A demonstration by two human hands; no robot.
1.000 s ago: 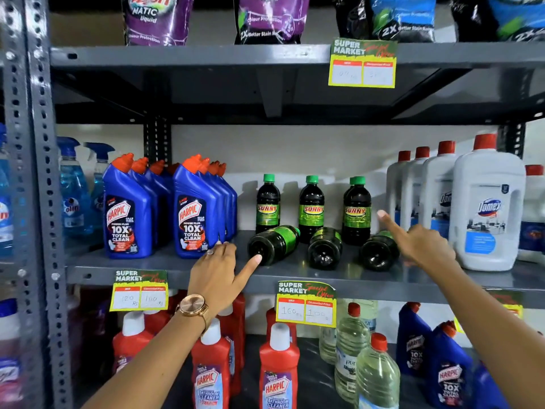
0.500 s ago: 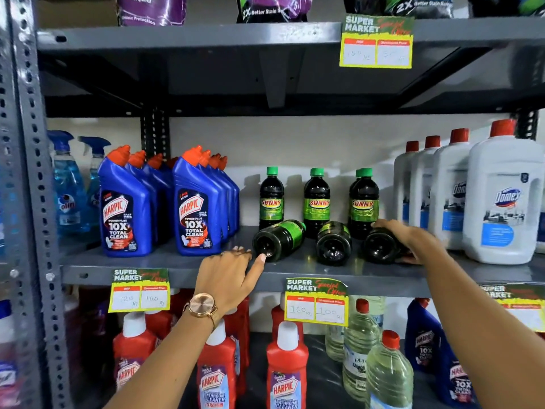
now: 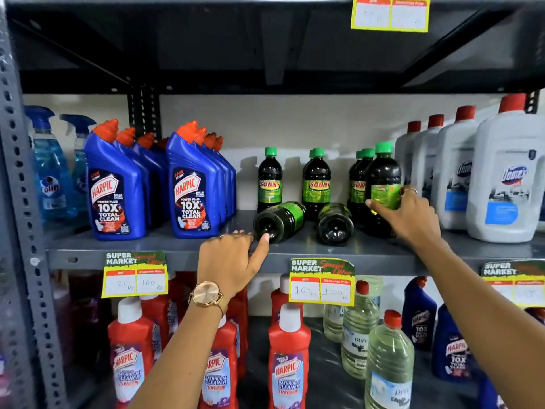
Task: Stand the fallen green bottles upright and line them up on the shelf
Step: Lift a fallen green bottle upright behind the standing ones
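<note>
A grey metal shelf [image 3: 177,246] runs across the view, with a dark shelf board above it and another level below. At its far right stand large white Domex bottles [image 3: 507,184] with red caps, packed in a row running back. At the left stand two rows of blue Harpic bottles [image 3: 191,187] with orange caps, and left of those, blue spray bottles [image 3: 50,172]. Between the blue and the white groups is the stretch with the green-capped dark bottles. Standing bottles labelled SUNNY [image 3: 269,180] line the back of this stretch, close to the wall.

Near the front edge two fallen green bottles lie on their sides, bases toward the camera: the left fallen bottle [image 3: 280,221] angled with its neck pointing right and back, and the middle fallen bottle [image 3: 335,224] just right of it, apart from it. They lie in front of the standing row.

A right-hand bottle [image 3: 382,178] stands upright at the front right, just beside the white bottles. The right hand [image 3: 413,215] wraps it at label height, fingers [image 3: 408,191] curled round its far side and thumb on the near side.

The left hand [image 3: 230,261], with a watch [image 3: 208,295] on the wrist, rests at the shelf lip, loosely curled and holding nothing, its thumb tip touching the base of the left fallen bottle.

Yellow price tags [image 3: 321,281] hang from the shelf edge. Below stand red Harpic bottles [image 3: 289,349] and clear bottles [image 3: 387,361].
</note>
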